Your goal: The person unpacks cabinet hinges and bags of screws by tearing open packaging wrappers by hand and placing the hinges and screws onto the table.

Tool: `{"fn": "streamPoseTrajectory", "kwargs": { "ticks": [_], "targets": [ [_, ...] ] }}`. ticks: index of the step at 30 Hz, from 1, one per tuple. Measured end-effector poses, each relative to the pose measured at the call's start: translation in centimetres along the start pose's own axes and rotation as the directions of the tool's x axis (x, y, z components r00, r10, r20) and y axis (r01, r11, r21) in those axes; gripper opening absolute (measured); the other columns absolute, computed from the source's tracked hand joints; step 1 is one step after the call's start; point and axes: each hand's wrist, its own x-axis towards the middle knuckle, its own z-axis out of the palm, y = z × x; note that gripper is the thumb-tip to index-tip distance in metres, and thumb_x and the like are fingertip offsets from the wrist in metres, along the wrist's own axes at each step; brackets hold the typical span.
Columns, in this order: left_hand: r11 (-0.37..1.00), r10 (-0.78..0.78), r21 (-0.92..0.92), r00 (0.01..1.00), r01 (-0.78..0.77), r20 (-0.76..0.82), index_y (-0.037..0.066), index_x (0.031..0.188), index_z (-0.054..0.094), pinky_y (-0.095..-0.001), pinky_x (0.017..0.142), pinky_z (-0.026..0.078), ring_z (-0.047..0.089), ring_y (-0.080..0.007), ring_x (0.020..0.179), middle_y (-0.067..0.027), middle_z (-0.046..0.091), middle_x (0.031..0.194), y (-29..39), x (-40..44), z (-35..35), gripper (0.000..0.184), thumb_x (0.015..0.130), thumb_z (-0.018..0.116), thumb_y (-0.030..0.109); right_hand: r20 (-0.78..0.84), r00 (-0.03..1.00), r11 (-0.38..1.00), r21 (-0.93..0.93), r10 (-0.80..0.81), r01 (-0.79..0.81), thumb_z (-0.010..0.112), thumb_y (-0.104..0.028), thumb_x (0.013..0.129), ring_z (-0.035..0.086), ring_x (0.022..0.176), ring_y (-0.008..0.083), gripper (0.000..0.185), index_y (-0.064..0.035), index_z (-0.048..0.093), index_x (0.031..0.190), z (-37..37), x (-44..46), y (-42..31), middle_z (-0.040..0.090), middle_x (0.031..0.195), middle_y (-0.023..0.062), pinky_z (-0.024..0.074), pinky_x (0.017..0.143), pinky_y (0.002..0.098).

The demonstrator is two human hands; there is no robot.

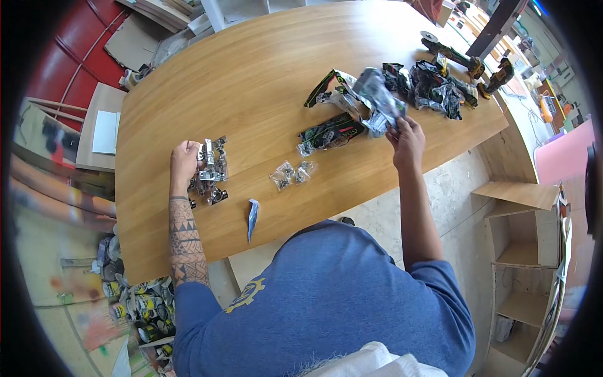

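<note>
My left hand (184, 162) is at the pile of metal cabinet hinges (213, 168) on the left of the table, its fingers closed on a hinge at the pile's edge. My right hand (407, 139) grips a crumpled plastic packet (378, 91), raised over the table and blurred by motion. Below the packet lie a black printed packet (333, 131) and another opened black and green packet (330, 88). Two small clear bags of screws (293, 174) lie between my hands. Nearer to me is a narrow blue strip (252, 220).
More black plastic packets (433, 88) are heaped at the right. Behind them lie an angle grinder (449, 51) and a cordless power tool (497, 78). The wooden table's (251, 75) front edge runs close to my body. Open shelves (521, 270) stand at the right.
</note>
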Motion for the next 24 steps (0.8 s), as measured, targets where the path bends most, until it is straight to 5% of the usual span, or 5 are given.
{"fn": "streamPoseTrajectory", "kwargs": {
  "ticks": [7, 9, 13, 21, 24],
  "targets": [
    [0.990, 0.021, -0.136, 0.999, -0.026, -0.032, -0.001, 0.117, 0.070, -0.0231, 0.063, 0.053, 0.061, -0.0056, 0.075, -0.0007, 0.071, 0.097, 1.8, -3.6, -1.1, 0.026, 0.107, 0.067, 0.023, 0.047, 0.998, 0.948, -0.316, 0.048, -0.031, 0.069, -0.032, 0.105, 0.071, 0.077, 0.0164, 0.044, 0.0008, 0.059, 0.133, 0.9, 1.2, 0.9, 0.074, 0.091, 0.0100, 0.0569, 0.062, 0.0304],
    [0.988, 0.012, -0.156, 0.999, -0.019, -0.046, -0.001, 0.119, 0.069, -0.0226, 0.064, 0.052, 0.060, -0.0051, 0.076, -0.0005, 0.071, 0.097, 2.5, -5.3, -1.8, 0.028, 0.108, 0.067, 0.024, 0.055, 0.944, 0.563, -0.791, -0.327, 0.241, 0.072, -0.034, 0.103, 0.074, 0.092, 0.0322, 0.053, 0.0066, 0.057, 0.133, 0.1, 0.6, 0.0, 0.076, 0.099, 0.0215, 0.0582, 0.081, 0.0431],
    [0.989, -0.006, -0.149, 0.990, -0.015, -0.142, -0.002, 0.123, 0.069, -0.0224, 0.065, 0.051, 0.059, -0.0046, 0.077, -0.0002, 0.070, 0.097, 6.0, -9.0, -2.3, 0.031, 0.109, 0.066, 0.025, 0.198, 0.740, 0.234, -0.870, -0.642, 0.435, 0.077, -0.037, 0.098, 0.068, 0.096, 0.0324, 0.050, -0.0022, 0.064, 0.131, -1.7, 4.2, -1.4, 0.069, 0.107, 0.0188, 0.0534, 0.088, 0.0456],
    [0.973, 0.092, -0.210, 0.996, -0.094, -0.018, -0.001, 0.129, 0.068, -0.0223, 0.066, 0.048, 0.056, -0.0046, 0.074, 0.0031, 0.065, 0.088, 13.6, -13.1, 6.1, 0.029, 0.109, 0.065, 0.020, 0.890, 0.327, -0.531, -0.452, -0.317, 0.717, 0.066, -0.015, 0.092, 0.045, 0.145, 0.0384, 0.033, -0.0142, 0.072, 0.124, 0.6, 17.0, -2.4, 0.058, 0.143, 0.0150, 0.0351, 0.122, 0.0548],
    [0.982, 0.135, -0.140, 0.991, -0.130, 0.026, -0.002, 0.133, 0.066, -0.0242, 0.065, 0.047, 0.055, -0.0053, 0.073, 0.0024, 0.063, 0.084, 17.2, -13.8, 11.3, 0.032, 0.108, 0.066, 0.019, 0.929, 0.333, -0.480, -0.369, -0.162, 0.796, 0.062, -0.020, 0.093, 0.040, 0.151, 0.0356, 0.023, -0.0150, 0.076, 0.111, 1.1, 19.7, -2.1, 0.060, 0.143, 0.0145, 0.0256, 0.127, 0.0593]
  ]
}}
